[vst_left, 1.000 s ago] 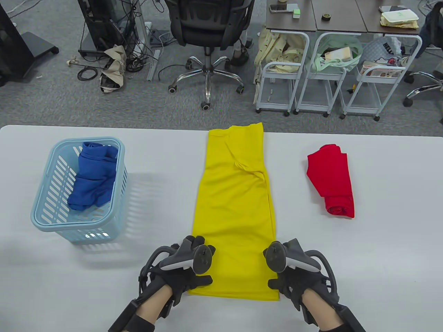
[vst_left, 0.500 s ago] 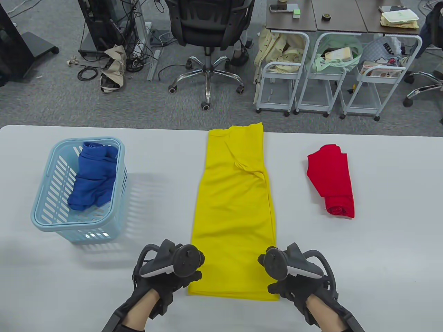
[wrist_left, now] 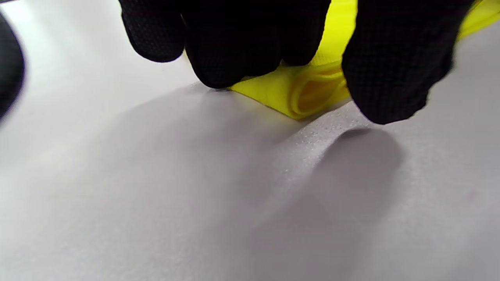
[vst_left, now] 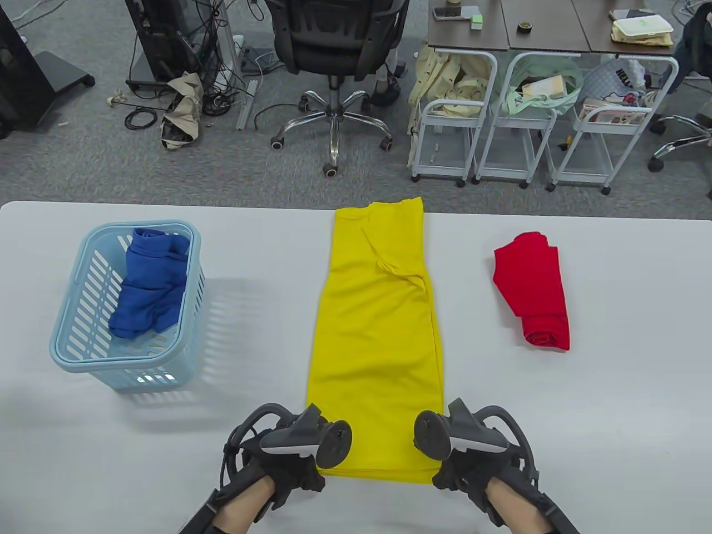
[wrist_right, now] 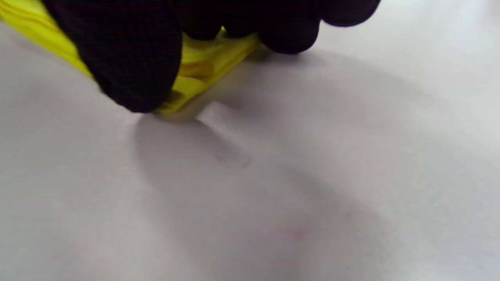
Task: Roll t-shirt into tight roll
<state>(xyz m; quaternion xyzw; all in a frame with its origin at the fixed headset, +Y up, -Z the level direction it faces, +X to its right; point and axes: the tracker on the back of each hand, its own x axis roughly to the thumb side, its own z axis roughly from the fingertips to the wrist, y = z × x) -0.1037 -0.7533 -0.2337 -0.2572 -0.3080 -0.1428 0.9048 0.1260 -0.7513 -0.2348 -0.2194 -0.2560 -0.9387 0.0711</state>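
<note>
A yellow t-shirt (vst_left: 375, 334), folded into a long strip, lies down the middle of the white table (vst_left: 612, 389). Its near hem is turned over into a small first roll (wrist_left: 308, 95) (wrist_right: 195, 78). My left hand (vst_left: 303, 470) pinches the hem's left corner, its fingers (wrist_left: 230, 50) and thumb curled round the fold. At the right corner my right hand (vst_left: 453, 473) grips the hem the same way, fingers (wrist_right: 285, 27) on top and thumb in front. Trackers hide most of both hands in the table view.
A light blue basket (vst_left: 72, 345) holding a blue shirt (vst_left: 150, 283) stands at the left. A rolled red shirt (vst_left: 537, 292) lies at the right. Beyond the table's far edge are an office chair (vst_left: 334, 50) and white carts (vst_left: 534, 111).
Both hands have drawn inward onto the hem's corners and curled round it. The near hem has turned over into a small roll, and the strip's near edge now sits slightly farther up.
</note>
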